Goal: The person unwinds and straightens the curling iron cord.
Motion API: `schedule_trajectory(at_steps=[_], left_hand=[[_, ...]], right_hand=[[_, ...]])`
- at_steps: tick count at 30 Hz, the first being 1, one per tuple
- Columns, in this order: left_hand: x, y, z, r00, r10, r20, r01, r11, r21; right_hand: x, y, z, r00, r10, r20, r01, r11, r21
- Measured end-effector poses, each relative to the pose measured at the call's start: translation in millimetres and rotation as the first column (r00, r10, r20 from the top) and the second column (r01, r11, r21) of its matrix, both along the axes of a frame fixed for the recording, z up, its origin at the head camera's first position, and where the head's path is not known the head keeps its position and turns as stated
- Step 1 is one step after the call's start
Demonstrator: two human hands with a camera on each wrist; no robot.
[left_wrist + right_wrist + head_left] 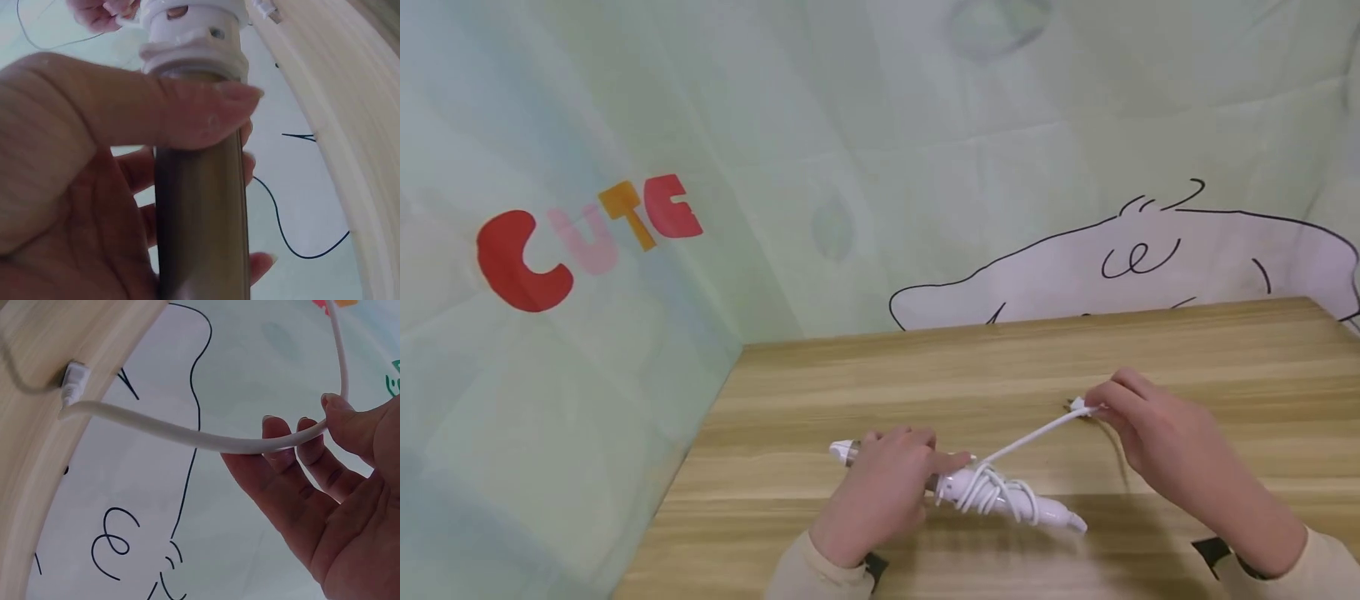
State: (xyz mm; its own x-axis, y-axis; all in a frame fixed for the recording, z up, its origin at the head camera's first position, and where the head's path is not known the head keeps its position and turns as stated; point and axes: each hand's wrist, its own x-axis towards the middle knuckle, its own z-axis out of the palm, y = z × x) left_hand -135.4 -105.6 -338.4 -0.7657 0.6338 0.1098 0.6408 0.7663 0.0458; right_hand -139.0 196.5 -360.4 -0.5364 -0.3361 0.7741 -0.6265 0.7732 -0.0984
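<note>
A curling iron point(1054, 511) with a white handle lies slantwise close over the table in the head view, its white tip pointing left. My left hand point(889, 475) grips its brownish metal barrel point(201, 219), thumb across the end beside the handle. Several loops of white cord point(992, 493) are wound around the handle. One length of the cord stretches from those loops up to my right hand point(1176, 446), which pinches it between thumb and fingers point(279, 447). Just past these fingers the white plug point(76, 378) hangs at the cord's end, its prongs facing left in the head view.
The wood-grain table point(820, 383) extends beneath both hands. Behind it and to the left hangs a pale green cloth point(805, 192) with coloured letters and a line-drawn figure, meeting the table's back and left edges.
</note>
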Motion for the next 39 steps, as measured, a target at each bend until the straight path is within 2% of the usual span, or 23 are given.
schedule_trajectory(at_steps=[2, 4, 7, 9, 11, 13, 16, 18, 20, 22, 24, 26, 27, 29, 31, 34, 36, 39], left_hand=[[-0.6, -3.8, 3.5, 1.0, -0.031, 0.001, 0.031, 0.999, 0.02], [-1.1, -7.9, 5.8, 0.996, -0.093, -0.003, 0.093, 0.994, 0.054], [-2.5, -11.7, 7.5, 0.974, -0.228, 0.003, 0.226, 0.968, 0.111], [-4.1, -12.9, 8.1, 0.945, -0.326, 0.021, 0.318, 0.932, 0.173], [-4.5, -14.6, 9.4, 0.914, -0.401, 0.062, 0.374, 0.893, 0.249], [-4.9, -16.5, 11.0, 0.889, -0.446, 0.106, 0.387, 0.853, 0.349], [-5.7, -19.2, 13.7, 0.873, -0.468, 0.14, 0.337, 0.785, 0.52], [-6.9, -20.5, 14.8, 0.878, -0.463, 0.126, 0.293, 0.725, 0.623], [-8.3, -20.8, 15.4, 0.889, -0.445, 0.108, 0.244, 0.66, 0.711], [-10.5, -20.5, 15.8, 0.918, -0.389, 0.078, 0.194, 0.611, 0.767], [-13.3, -19.6, 15.8, 0.951, -0.305, 0.057, 0.139, 0.583, 0.801], [-16.6, -18.9, 15.2, 0.982, -0.183, 0.037, 0.079, 0.587, 0.806], [-18.8, -19.1, 14.5, 0.994, -0.111, 0.02, 0.051, 0.601, 0.798], [-22.7, -20.4, 12.3, 1.0, 0.012, -0.001, -0.007, 0.628, 0.778], [-26.4, -22.9, 9.9, 0.991, 0.128, -0.024, -0.068, 0.665, 0.744], [-31.6, -27.0, 5.7, 0.967, 0.25, -0.055, -0.146, 0.713, 0.686], [-34.6, -28.8, 3.0, 0.951, 0.298, -0.075, -0.181, 0.739, 0.649], [-36.7, -28.9, -1.6, 0.939, 0.324, -0.112, -0.197, 0.777, 0.598]], right_hand=[[-2.8, 2.5, -2.2, 1.0, -0.017, 0.014, 0.017, 1.0, 0.005], [-6.3, 5.3, -5.6, 0.999, -0.024, 0.026, 0.024, 1.0, 0.008], [-12.2, 10.9, -11.1, 0.999, -0.017, 0.043, 0.017, 1.0, -0.004], [-15.3, 14.9, -14.2, 0.998, -0.007, 0.055, 0.008, 1.0, -0.013], [-17.6, 17.2, -18.1, 0.998, -0.005, 0.067, 0.006, 1.0, -0.02], [-19.9, 18.3, -22.9, 0.997, -0.005, 0.077, 0.006, 1.0, -0.016], [-22.5, 16.7, -31.8, 0.993, -0.02, 0.116, 0.019, 1.0, 0.007], [-23.6, 14.1, -38.2, 0.988, -0.02, 0.155, 0.015, 0.999, 0.035], [-22.5, 9.8, -44.6, 0.98, -0.037, 0.197, 0.027, 0.998, 0.051], [-21.2, 4.9, -49.2, 0.966, -0.049, 0.253, 0.032, 0.997, 0.071], [-19.2, -0.2, -52.3, 0.951, -0.055, 0.303, 0.032, 0.996, 0.079], [-17.7, -4.5, -54.0, 0.928, -0.063, 0.366, 0.032, 0.995, 0.091], [-16.8, -6.0, -54.1, 0.911, -0.068, 0.407, 0.033, 0.995, 0.091], [-15.1, -8.0, -54.9, 0.883, -0.068, 0.464, 0.029, 0.995, 0.09], [-15.1, -8.2, -56.1, 0.862, -0.063, 0.503, 0.018, 0.995, 0.094], [-16.0, -6.3, -57.8, 0.845, -0.071, 0.53, 0.02, 0.995, 0.101], [-16.8, -3.7, -58.7, 0.838, -0.083, 0.539, 0.03, 0.994, 0.107], [-17.2, -0.1, -59.8, 0.824, -0.108, 0.556, 0.04, 0.99, 0.132]])
